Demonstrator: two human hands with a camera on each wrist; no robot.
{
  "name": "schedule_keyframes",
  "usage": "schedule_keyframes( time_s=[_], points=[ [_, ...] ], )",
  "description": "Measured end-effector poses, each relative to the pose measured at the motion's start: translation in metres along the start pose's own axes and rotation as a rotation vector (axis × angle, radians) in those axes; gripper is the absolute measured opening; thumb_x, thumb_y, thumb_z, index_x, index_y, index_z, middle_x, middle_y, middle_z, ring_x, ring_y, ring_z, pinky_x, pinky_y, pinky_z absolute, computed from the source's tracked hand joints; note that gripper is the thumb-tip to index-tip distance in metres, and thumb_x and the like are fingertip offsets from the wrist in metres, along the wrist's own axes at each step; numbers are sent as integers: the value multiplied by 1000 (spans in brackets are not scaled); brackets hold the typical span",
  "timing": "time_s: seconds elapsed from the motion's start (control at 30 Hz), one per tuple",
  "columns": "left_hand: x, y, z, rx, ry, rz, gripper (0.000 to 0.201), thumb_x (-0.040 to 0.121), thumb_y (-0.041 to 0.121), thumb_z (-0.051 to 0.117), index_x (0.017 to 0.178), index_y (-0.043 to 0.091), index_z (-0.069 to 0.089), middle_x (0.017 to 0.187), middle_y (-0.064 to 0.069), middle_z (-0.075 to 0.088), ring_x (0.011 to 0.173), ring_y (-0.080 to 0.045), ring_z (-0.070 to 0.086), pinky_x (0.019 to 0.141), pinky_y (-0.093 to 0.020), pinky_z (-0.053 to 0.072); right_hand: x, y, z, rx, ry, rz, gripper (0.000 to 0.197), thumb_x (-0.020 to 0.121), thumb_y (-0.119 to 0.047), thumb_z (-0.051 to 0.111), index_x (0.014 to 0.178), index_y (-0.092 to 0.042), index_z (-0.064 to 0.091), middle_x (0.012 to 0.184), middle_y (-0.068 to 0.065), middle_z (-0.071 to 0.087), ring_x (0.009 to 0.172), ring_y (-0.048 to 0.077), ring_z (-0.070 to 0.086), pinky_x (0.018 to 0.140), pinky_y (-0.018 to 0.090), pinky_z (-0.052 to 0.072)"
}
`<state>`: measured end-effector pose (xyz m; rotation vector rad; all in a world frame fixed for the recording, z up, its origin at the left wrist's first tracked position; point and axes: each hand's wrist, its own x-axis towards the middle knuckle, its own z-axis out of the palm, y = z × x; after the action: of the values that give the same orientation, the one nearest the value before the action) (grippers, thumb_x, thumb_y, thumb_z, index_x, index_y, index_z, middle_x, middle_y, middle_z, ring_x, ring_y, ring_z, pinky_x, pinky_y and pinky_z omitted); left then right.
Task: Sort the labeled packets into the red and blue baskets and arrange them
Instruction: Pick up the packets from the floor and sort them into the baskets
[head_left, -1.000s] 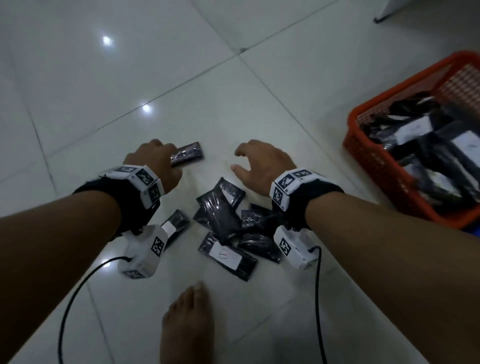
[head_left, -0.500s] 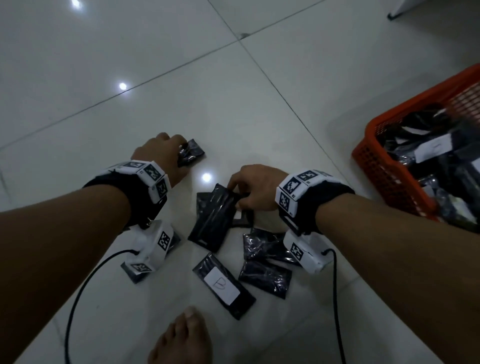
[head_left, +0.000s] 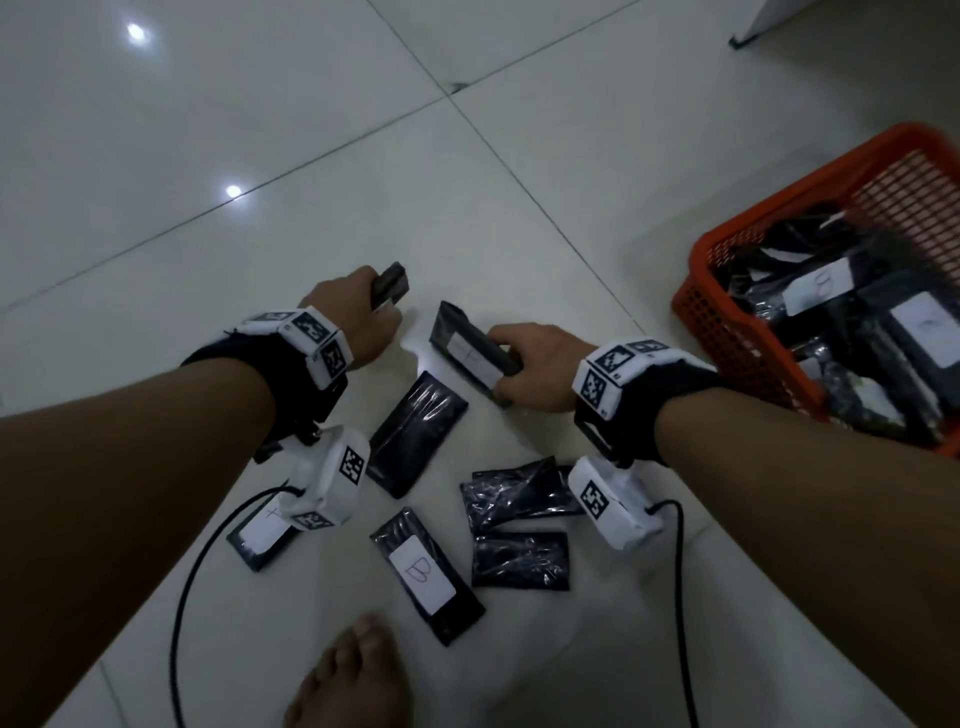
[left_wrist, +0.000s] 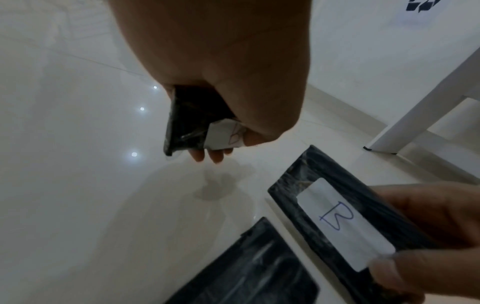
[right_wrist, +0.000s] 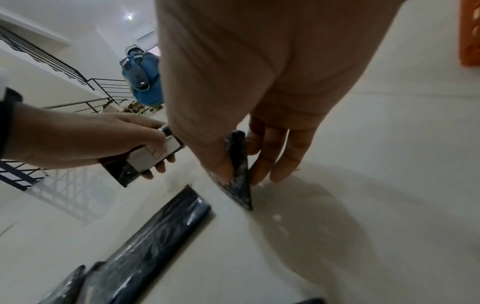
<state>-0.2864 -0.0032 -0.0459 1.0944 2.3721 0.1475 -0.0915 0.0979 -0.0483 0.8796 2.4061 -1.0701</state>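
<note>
My left hand (head_left: 376, 306) grips a small black packet (head_left: 390, 283) just above the floor; the left wrist view shows this packet (left_wrist: 187, 123) with part of a white label. My right hand (head_left: 506, 371) pinches the end of a longer black packet (head_left: 465, 345), label up. Its label (left_wrist: 337, 222) reads B in the left wrist view. Several more black packets lie on the floor below my hands, one (head_left: 421, 571) labelled B and one (head_left: 415, 441) showing no label. The red basket (head_left: 727, 332) stands at the right with several packets inside.
A bare foot (head_left: 353, 675) rests at the bottom centre, close to the packets. Black cables (head_left: 179, 597) trail from both wrist cameras. A white furniture leg (left_wrist: 415, 123) stands on the floor beyond my hands. Stair railings (right_wrist: 78, 82) are in the background.
My right hand took a packet from the pile, lifted it and turned its label up. My left hand raised its small packet off the floor.
</note>
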Motion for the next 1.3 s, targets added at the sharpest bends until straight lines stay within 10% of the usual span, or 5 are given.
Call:
schedule_keyframes(
  time_s=[0.3, 0.5, 0.77, 1.0, 1.3],
  points=[
    [-23, 77, -18, -636, -293, -134, 36, 98, 35, 47, 94, 1, 58, 87, -20, 66, 60, -26, 63, 53, -30, 52, -49, 23, -35, 448, 234, 113, 9, 80, -16, 60, 84, -23, 57, 84, 7, 64, 78, 27, 67, 69, 42, 61],
    [-47, 153, -36, -768, -395, -44, 40, 98, 39, 41, 91, 5, 60, 78, -13, 65, 57, -21, 61, 54, -28, 52, -110, 55, -74, 637, 521, 117, 30, 81, -34, 77, 82, -11, 59, 74, 8, 58, 64, 17, 57, 62, 29, 51],
    [-61, 281, -25, -325, -283, 404, 32, 96, 41, 50, 84, 11, 57, 73, -10, 68, 60, -25, 67, 57, -33, 52, -230, 139, -127, -3, 881, 252, 29, 90, -39, 61, 114, -26, 51, 99, 1, 66, 89, 25, 62, 75, 34, 50],
    [-61, 378, 6, 129, -86, 854, 25, 92, 49, 55, 87, 25, 57, 67, 5, 59, 59, -14, 60, 50, -21, 40, -299, 210, -139, -5, 940, 421, 34, 94, -29, 57, 125, -20, 48, 119, 7, 59, 105, 28, 58, 80, 29, 41],
    [-11, 391, 61, 402, 83, 1012, 44, 97, 37, 48, 137, 19, 47, 128, -15, 55, 112, -36, 54, 88, -44, 47, -247, 220, -117, -28, 692, 300, 40, 94, -21, 49, 133, -25, 43, 128, 2, 54, 112, 24, 55, 87, 31, 44]
  ],
)
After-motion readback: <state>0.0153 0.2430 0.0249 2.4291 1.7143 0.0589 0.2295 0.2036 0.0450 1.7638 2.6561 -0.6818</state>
